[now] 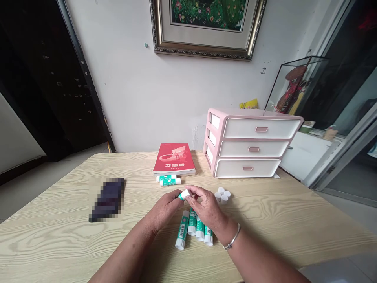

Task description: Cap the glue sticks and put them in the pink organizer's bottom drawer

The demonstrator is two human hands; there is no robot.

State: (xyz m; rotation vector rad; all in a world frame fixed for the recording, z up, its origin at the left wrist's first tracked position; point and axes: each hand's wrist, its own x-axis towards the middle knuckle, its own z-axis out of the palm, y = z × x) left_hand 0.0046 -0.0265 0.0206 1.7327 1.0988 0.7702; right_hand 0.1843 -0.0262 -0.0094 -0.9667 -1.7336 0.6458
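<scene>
Above the table, my left hand is closed around a green-and-white glue stick, most of whose body is hidden by the fingers. On its white cap, the thumb and fingers of my right hand are closed; the cap appears to be on the stick. Below my hands lie several more glue sticks side by side, partly covered by my right hand. Several loose white caps stand grouped just beyond my right hand. Two other glue sticks rest against the front of a red book.
The red book lies near the wall at the back of the wooden table. A pink-and-white drawer unit stands at the back right. To the left is a dark, pixelated object.
</scene>
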